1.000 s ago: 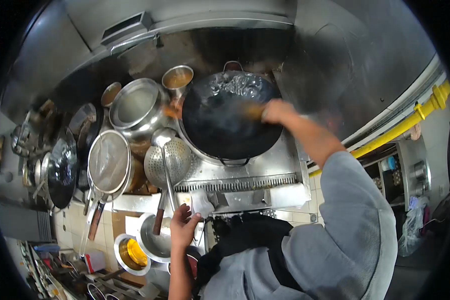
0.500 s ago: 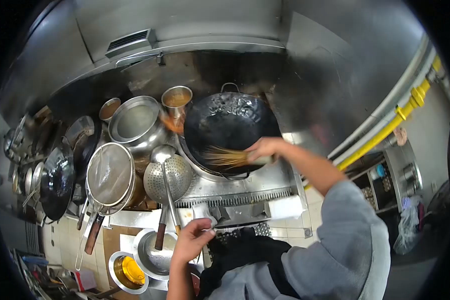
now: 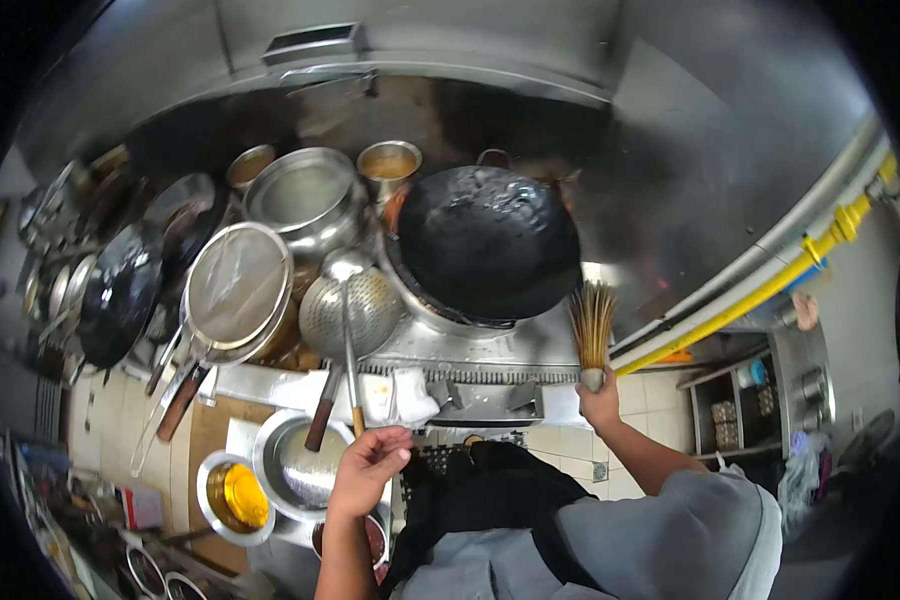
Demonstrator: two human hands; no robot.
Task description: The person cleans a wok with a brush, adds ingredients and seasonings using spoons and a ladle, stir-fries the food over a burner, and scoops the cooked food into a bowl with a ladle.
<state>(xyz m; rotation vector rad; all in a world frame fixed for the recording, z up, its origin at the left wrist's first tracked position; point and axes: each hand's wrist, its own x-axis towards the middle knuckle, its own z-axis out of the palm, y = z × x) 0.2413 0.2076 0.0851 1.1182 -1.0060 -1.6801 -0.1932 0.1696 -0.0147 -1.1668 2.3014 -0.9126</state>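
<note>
My right hand [image 3: 599, 402] is wrapped round the base of a bamboo wok brush [image 3: 591, 325]. The brush stands bristles up over the right end of the stove, beside the wok and apart from it. The black wok [image 3: 485, 245] sits on the burner, wet and shiny along its far inner wall. My left hand [image 3: 368, 468] hangs in front of the stove edge with fingers stretched out and nothing in them. Close by it are the wooden handle ends of a ladle [image 3: 349, 330] and a perforated skimmer [image 3: 320, 318].
To the left stand a steel pot [image 3: 300, 190], a mesh strainer [image 3: 238, 280] and a cup of brown sauce [image 3: 390, 160]. A white cloth [image 3: 412, 397] lies on the front ledge. Below are a steel basin [image 3: 270, 450] and a bowl of yellow oil [image 3: 242, 495]. A yellow pipe [image 3: 760, 305] runs along the right.
My right hand has lifted the wok brush out of the wok and brought it right and nearer my body, turning its bristles upward. The fingers of my left hand have straightened.
</note>
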